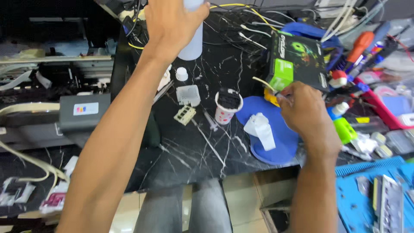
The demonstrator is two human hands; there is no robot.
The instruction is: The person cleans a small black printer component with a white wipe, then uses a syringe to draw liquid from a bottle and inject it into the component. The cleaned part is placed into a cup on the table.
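- Head view, looking down over a black marbled table (194, 151) crowded with parts and tools.
- Left hand (170, 23) reaches far forward; its grip is wrapped around a white plastic bottle (192, 43), thumb on the right flank, fingers hidden behind. Bottle stands roughly upright near the table's far edge.
- Just below that grip: a small white cap (181, 73) lying loose on the table, apart from the bottle.
- Further toward the person from the cap: a square white part (188, 95) and a small cream slotted piece (184, 114), close to each other.
- Right hand (304, 108) has its grip pinched on a thin tool with a pale tube (263, 83) running up and left from the fingertips. What exactly sits between the fingers, cannot tell.
- Left of that grip: a paper cup (227, 107) with red dots, dark contents inside.
- Under and beside the right grip: a blue round pad (276, 142) with a crumpled white tissue (260, 129) lying on it.
- Just above the right grip: a black and green box (297, 60), tilted.
- Right of the grip: a green-bodied small bottle (343, 125) and mixed clutter; an orange-handled screwdriver (360, 45) further back.
- Far left of the left forearm: a dark printer body (84, 112), off the table.
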